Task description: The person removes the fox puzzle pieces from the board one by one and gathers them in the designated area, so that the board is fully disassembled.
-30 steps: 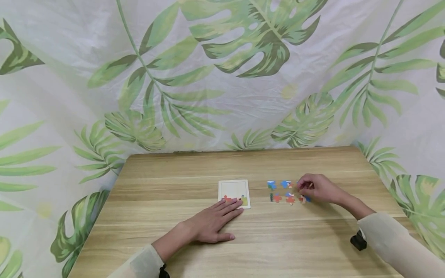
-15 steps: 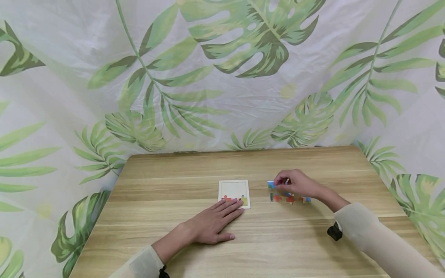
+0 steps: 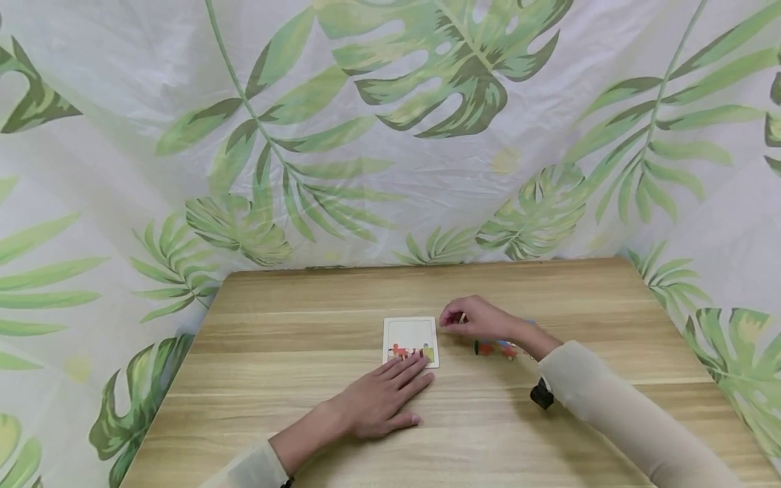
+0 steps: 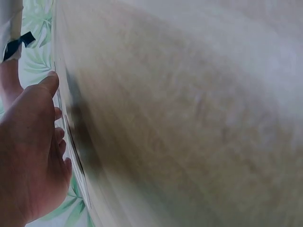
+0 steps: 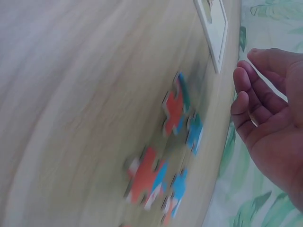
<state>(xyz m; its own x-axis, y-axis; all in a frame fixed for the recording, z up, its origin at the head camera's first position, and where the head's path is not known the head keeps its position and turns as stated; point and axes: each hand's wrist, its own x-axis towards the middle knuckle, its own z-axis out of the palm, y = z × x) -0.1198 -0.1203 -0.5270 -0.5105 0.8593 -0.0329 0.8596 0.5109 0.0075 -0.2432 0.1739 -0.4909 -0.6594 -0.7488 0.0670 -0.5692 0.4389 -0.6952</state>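
Observation:
A small white puzzle board [image 3: 411, 332] lies on the table, with red and yellow-green pieces along its lower part. My left hand [image 3: 381, 401] lies flat, palm down, its fingertips over the board's near edge and hiding part of it. Just right of the board hovers my right hand [image 3: 478, 317], fingers loosely curled. No piece shows between its fingers in the right wrist view. Several loose jigsaw pieces lie under and behind the right forearm, among them a red one [image 5: 174, 111], a blue one [image 5: 194, 135] and a larger red-and-blue one [image 5: 146, 177].
The wooden table [image 3: 293, 332] reaches back to a leaf-patterned cloth [image 3: 378, 163] hanging behind it. A dark wrist device [image 3: 542, 394] sits under the right sleeve.
My right hand has moved left from the far end of the loose pieces to beside the board. My left hand has slid slightly toward me, uncovering more of the pieces on the board.

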